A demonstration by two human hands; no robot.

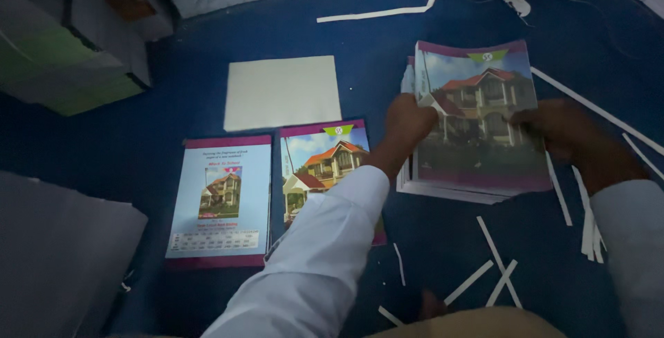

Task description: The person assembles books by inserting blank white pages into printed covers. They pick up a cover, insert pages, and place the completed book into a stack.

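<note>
Now both hands grip a glossy purple-bordered printed cover [477, 113] showing a red-roofed house: left hand [408, 120] pinching its left edge, right hand [564, 130] its right

Your left hand [408, 122] gripped the left edge of a printed sheet [477, 113] showing a house with a red roof, while your right hand [564, 130] pinched its right edge, lifting it just above a stack of like sheets [449, 189]. On the blue floor [173, 89] to the left lay two more printed covers [220, 200] side by side, your pale sleeve [325, 241] crossing one. A blank white sheet [282, 92] lay above them. White paper strips [494, 269] were scattered nearby.
</note>
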